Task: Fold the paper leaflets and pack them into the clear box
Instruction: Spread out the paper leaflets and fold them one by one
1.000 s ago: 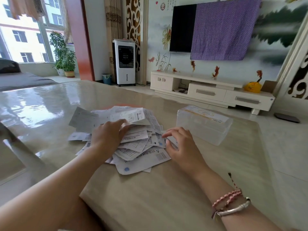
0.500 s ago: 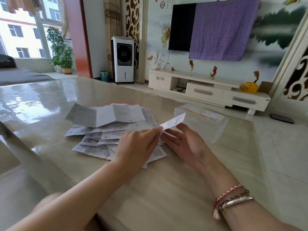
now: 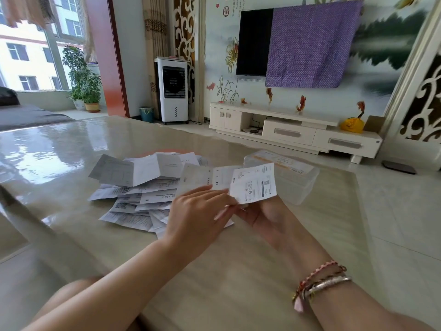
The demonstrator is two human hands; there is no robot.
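The person is holding one leaflet (image 3: 253, 183) up off the glossy table (image 3: 214, 283), just in front of the clear box (image 3: 296, 180), so that the sheet is covering part of the box's near-left side. The left hand (image 3: 198, 216) is pinching the leaflet's lower left corner with curled fingers, its back turned to the camera. The right hand (image 3: 267, 218) is lying palm-up under the sheet's lower edge, its fingers pointing left and meeting those of the left hand at the paper; the exact grip there is blurred. The box is sitting on the table with its lid on, a label showing on top. The pile of leaflets (image 3: 140, 187) is lying spread on the table to the left of the box, with a long unfolded sheet resting across its far side. Bracelets (image 3: 319, 280) are circling the right wrist, nearer the camera than the box.
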